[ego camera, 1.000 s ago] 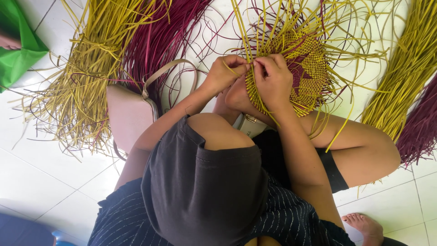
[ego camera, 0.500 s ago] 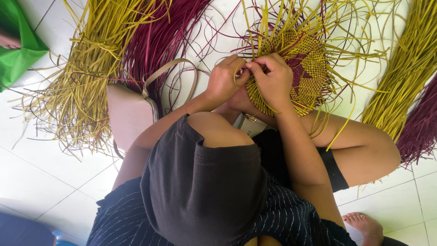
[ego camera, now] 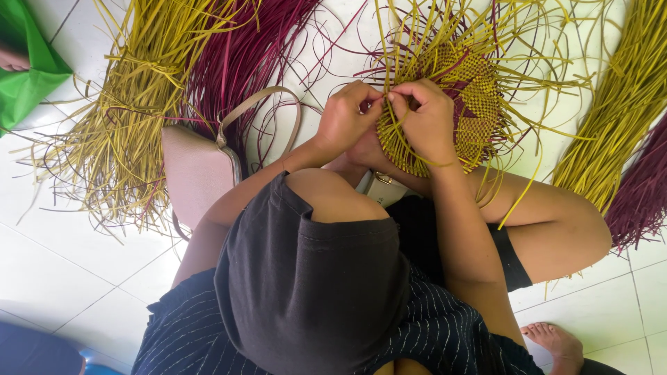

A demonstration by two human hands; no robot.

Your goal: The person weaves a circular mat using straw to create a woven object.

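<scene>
A half-woven piece of yellow and maroon strips (ego camera: 479,104) rests on my lap and knee, with loose strands fanning out from its rim. My left hand (ego camera: 347,117) and my right hand (ego camera: 425,119) meet at its left edge. The fingertips of both pinch thin yellow strands there. My right hand lies over the weave and hides part of it. A black hood and dark striped clothing fill the lower middle of the view.
On the white tiled floor lie a yellow strip bundle (ego camera: 132,118) and a maroon one (ego camera: 236,48) at left, with a beige handbag (ego camera: 198,173) beside them. More yellow (ego camera: 618,104) and maroon strips (ego camera: 646,187) lie at right. A green bag (ego camera: 28,69) sits far left; a bare foot (ego camera: 556,344) at bottom right.
Both hands have shifted slightly along the woven edge and their fingertips have closed together on the strands. The woven piece has barely moved.
</scene>
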